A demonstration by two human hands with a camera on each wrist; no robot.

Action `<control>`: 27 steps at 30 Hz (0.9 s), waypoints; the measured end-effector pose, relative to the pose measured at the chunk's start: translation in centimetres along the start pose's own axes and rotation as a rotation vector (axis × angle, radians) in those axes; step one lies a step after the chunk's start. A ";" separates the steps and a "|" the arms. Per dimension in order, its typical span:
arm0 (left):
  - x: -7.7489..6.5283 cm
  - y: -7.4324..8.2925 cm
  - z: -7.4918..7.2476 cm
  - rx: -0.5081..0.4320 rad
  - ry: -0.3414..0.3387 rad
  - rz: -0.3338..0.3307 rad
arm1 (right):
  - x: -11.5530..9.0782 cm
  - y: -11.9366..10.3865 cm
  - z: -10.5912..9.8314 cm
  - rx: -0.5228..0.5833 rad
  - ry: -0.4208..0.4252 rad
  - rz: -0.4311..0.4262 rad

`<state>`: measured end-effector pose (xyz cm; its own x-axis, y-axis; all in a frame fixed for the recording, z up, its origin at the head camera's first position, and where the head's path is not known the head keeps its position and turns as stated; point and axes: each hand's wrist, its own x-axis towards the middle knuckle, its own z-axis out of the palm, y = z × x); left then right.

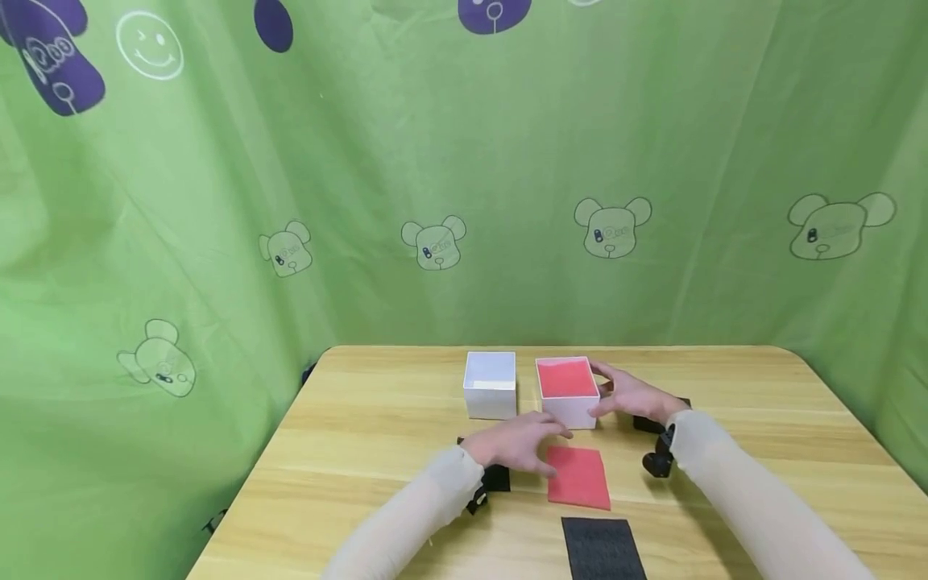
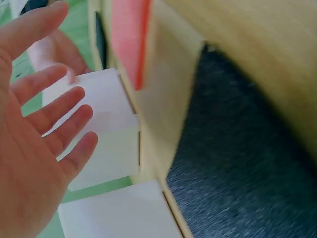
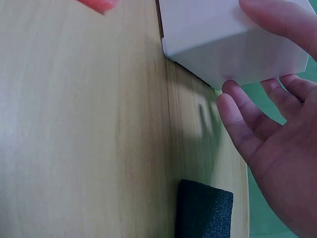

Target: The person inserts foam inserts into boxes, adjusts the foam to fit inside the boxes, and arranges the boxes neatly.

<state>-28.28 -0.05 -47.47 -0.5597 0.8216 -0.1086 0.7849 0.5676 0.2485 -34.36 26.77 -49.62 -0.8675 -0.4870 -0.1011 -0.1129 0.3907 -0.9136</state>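
Note:
A white square box (image 1: pixel 570 413) with a red foam sheet (image 1: pixel 565 379) lying in it stands toward the back of the table. My right hand (image 1: pixel 629 396) holds this box at its right side, the thumb on the front face and the fingers at the back. In the right wrist view the fingertips (image 3: pixel 230 87) lie right at the box's edge. My left hand (image 1: pixel 513 443) hovers with fingers spread and holds nothing, in front of the boxes. A second red foam sheet (image 1: pixel 578 477) lies just right of it on the table.
A second white box (image 1: pixel 490 399), without foam showing in it, stands left of the first. A black foam sheet (image 1: pixel 603 548) lies near the front. Another black foam piece (image 1: pixel 497 478) is partly under my left arm, and a black block (image 3: pixel 204 210) lies beside my right hand.

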 end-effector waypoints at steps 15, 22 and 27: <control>0.8 0.1 2.0 0.131 -0.104 0.007 | -0.1 -0.2 0.0 -0.027 0.003 0.001; 0.7 0.0 2.2 0.148 -0.131 -0.022 | -0.1 -0.2 0.0 -0.033 0.005 0.003; 1.0 0.1 2.5 0.171 -0.131 -0.011 | -0.1 -0.1 0.0 -0.035 0.007 0.009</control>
<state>-28.14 0.97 -49.97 -0.5382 0.8088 -0.2370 0.8188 0.5684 0.0804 -34.28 26.72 -49.49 -0.8717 -0.4783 -0.1061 -0.1220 0.4216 -0.8985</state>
